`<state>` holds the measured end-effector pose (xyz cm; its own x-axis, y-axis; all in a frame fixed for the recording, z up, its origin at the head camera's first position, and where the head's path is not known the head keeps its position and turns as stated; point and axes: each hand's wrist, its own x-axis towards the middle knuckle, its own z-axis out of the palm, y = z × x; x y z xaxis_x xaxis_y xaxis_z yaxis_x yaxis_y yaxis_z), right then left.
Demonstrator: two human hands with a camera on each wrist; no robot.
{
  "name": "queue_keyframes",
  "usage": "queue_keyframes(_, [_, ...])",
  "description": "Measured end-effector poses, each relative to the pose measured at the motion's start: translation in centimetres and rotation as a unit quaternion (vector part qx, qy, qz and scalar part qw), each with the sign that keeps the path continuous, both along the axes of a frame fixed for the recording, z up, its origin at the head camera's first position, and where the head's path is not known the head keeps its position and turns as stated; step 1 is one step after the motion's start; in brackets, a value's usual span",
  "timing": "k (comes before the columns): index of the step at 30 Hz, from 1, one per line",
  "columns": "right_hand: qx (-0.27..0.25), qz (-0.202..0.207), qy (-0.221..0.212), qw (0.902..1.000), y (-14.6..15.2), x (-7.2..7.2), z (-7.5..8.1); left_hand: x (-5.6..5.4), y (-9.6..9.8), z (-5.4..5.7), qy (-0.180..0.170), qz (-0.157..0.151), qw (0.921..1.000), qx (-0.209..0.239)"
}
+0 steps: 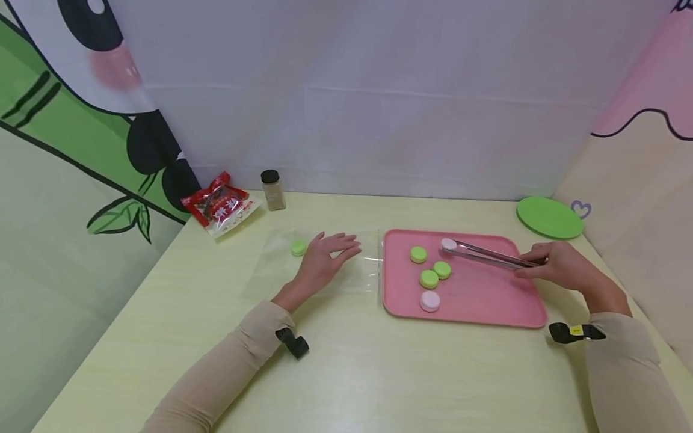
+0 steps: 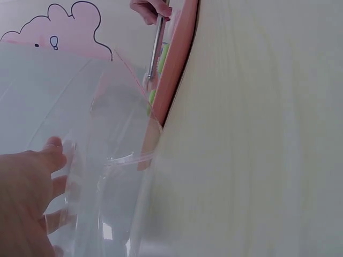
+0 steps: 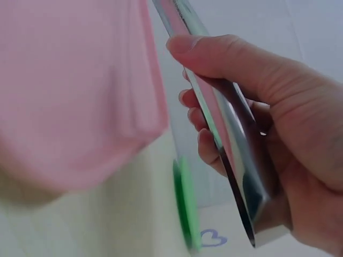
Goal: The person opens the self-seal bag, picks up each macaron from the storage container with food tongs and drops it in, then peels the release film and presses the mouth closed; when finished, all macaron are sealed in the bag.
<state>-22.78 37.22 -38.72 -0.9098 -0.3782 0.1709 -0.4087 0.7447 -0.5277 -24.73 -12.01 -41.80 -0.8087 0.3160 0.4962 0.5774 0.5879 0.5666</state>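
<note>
My right hand (image 1: 557, 264) grips metal tongs (image 1: 487, 255) near their bent end. At the tongs' tips, over the pink tray (image 1: 487, 310), is a pale pink macaron (image 1: 449, 243); whether it is lifted is hard to tell. Three green macarons (image 1: 429, 278) and another pale pink macaron (image 1: 430, 301) lie on the tray's left half. My left hand (image 1: 319, 261), fingers extended, is at a clear plastic bag (image 2: 118, 176) left of the tray. In the left wrist view, the fingers touch the raised plastic. One green macaron (image 1: 298, 247) shows at the bag's far left part.
A green round plate (image 1: 549, 218) lies at the table's back right corner. At the back left are a red and white packet (image 1: 222, 204) and a small jar with a black lid (image 1: 273, 190). A printed cloth backdrop (image 1: 352, 132) rises behind the table.
</note>
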Motion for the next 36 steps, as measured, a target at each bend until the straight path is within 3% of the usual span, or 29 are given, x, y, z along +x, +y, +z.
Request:
queue_keyframes(4, [-0.021,0.024,0.019,0.9993,-2.2,0.1,0.8,-0.2,-0.1,0.0,0.014,-0.002,0.9998,0.011])
queue_keyframes(13, [-0.015,0.106,-0.005,0.9942,-9.0,0.2,1.8,-0.1,-0.2,-0.1,0.018,-0.004,0.9996,0.021])
queue_keyframes(19, [0.028,0.111,0.019,0.9932,-12.8,0.2,2.3,-0.1,-0.2,-0.2,0.019,-0.007,0.9996,0.021])
queue_keyframes(26, [0.036,0.138,-0.016,0.9896,-17.4,-0.2,2.5,-0.1,-0.1,-0.1,0.030,-0.014,0.9991,0.026])
queue_keyframes(30, [0.064,0.152,0.003,0.9863,-19.9,-0.5,2.4,-0.1,-0.1,-0.1,0.034,-0.014,0.9989,0.029])
queue_keyframes(36, [0.114,0.137,0.029,0.9836,-22.8,-1.6,2.2,-0.1,0.0,-0.2,0.030,-0.014,0.9988,0.035])
